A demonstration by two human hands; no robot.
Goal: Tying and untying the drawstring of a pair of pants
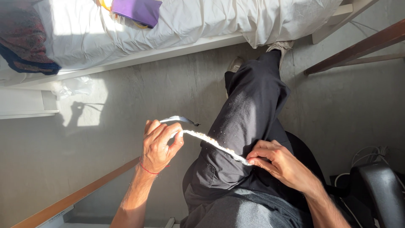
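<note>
A narrow pale strip, like a ribbon or band with a rough, crumbly surface, stretches taut between both hands above my black trousers. My left hand grips one end, from which a grey-blue tail with a dark tip sticks out to the right. My right hand pinches the other end against my thigh. Small pale specks dot the trouser leg near the strip. A thin red string circles my left wrist.
A bed with a white sheet runs along the top; a purple cloth and a dark patterned cloth lie on it. The floor is grey. Wooden rails stand at right and lower left. A black chair arm and white cables are at lower right.
</note>
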